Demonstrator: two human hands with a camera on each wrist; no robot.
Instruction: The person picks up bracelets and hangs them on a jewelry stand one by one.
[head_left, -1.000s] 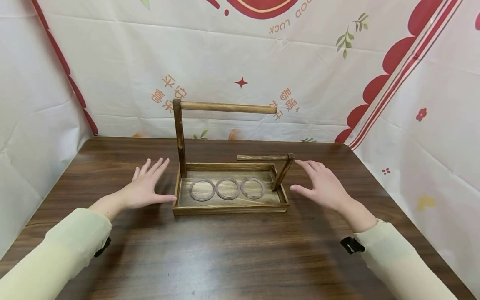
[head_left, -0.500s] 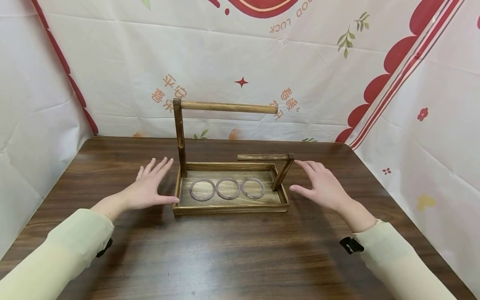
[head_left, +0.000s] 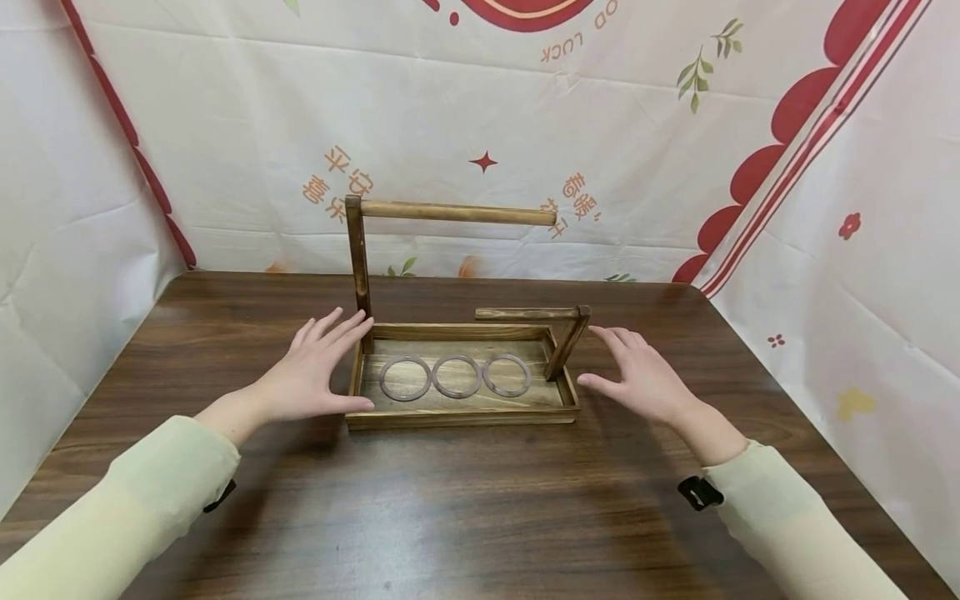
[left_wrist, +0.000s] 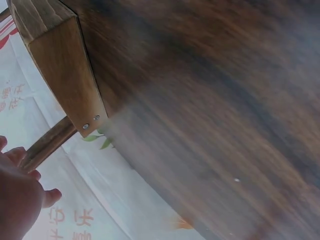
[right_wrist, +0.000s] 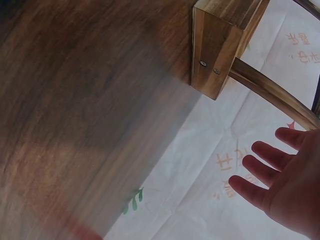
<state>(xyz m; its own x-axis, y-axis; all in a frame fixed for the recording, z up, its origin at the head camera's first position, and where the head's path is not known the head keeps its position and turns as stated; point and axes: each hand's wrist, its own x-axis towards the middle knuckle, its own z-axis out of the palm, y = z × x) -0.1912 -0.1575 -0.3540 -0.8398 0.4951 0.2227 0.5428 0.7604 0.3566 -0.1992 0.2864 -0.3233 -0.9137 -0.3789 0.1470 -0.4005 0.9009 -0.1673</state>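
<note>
A wooden tray stand point(head_left: 465, 419) sits on the table, with a tall post and long bar at its left and a short post and bar at its right. Three thin greyish-purple bangles point(head_left: 457, 377) lie in a row on its floor. My left hand point(head_left: 306, 379) is spread at the tray's left end, its thumb over the front left corner and its fingertips overlapping the tall post point(head_left: 358, 267) in the head view. Off the right end, beside the short post point(head_left: 567, 346), my right hand point(head_left: 643, 375) hovers with fingers extended and holds nothing.
The dark wood-grain table point(head_left: 465, 508) carries the stand near its middle. A white printed cloth point(head_left: 450, 108) hangs behind the table and along both sides. A black strap point(head_left: 701, 493) shows at the right sleeve.
My left hand has moved right, from beside the tray to over its left end. The right hand has barely shifted. The stand and bangles have stayed in place.
</note>
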